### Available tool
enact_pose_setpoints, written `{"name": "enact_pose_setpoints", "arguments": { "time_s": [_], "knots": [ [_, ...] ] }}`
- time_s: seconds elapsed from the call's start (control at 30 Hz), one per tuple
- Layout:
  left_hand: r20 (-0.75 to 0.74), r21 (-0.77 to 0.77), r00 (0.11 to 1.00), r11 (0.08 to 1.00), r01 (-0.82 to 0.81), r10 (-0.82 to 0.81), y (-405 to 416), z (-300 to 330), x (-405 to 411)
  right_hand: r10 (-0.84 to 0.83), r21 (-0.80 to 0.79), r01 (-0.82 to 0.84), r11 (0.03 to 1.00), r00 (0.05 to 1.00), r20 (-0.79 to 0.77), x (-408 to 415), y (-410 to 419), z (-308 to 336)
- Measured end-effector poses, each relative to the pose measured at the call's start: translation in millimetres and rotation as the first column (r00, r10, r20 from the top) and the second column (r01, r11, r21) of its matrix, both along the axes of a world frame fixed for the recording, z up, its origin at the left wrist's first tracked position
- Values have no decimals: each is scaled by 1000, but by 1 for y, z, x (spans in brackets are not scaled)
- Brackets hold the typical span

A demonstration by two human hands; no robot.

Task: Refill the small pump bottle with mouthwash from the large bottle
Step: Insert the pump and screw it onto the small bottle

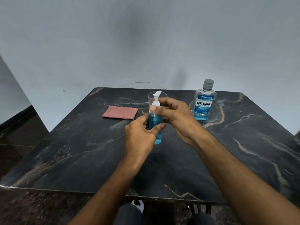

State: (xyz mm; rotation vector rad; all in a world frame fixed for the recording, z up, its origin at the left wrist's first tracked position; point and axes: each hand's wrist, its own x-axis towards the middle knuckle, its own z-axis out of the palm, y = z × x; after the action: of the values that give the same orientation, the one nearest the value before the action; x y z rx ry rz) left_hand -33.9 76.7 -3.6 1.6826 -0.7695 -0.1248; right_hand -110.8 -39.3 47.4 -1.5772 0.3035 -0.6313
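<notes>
The small clear pump bottle (156, 125) stands upright near the middle of the table, holding blue mouthwash, its white pump head (156, 99) on top. My left hand (139, 135) grips its body, thumb across the front. My right hand (174, 115) pinches the white collar under the pump. The large Listerine bottle (204, 103) stands at the back right, grey cap on, a little blue liquid at its bottom.
A clear drinking glass (162, 96) stands right behind the pump bottle, partly hidden. A folded pink cloth (120, 112) lies to the left. The dark marble table (81, 151) ends near me at its front edge; a pale wall rises behind.
</notes>
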Motion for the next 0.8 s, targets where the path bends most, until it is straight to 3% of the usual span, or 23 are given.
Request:
{"name": "enact_pose_setpoints", "arguments": {
  "time_s": [0.13, 0.33, 0.53, 0.8],
  "knots": [
    [-4, 1, 1000, 1000, -6, 6, 0, 0, 0, -41, -107, 46, 993, 998, 41, -3, -3, 3],
    [0, 11, 1000, 1000, -25, 25, -1, -1, -4, -125, 27, 123, 992, 989, 83, 2, 3, -6],
    [22, 33, 1000, 999, -8, 7, 3, 3, 0, 55, 143, -64, 988, 996, 64, -4, -4, 0],
    [34, 33, 999, 999, 2, -4, -1, 4, -1, -48, 20, 46, 999, 996, 70, -3, -5, 0]
  ]
}}
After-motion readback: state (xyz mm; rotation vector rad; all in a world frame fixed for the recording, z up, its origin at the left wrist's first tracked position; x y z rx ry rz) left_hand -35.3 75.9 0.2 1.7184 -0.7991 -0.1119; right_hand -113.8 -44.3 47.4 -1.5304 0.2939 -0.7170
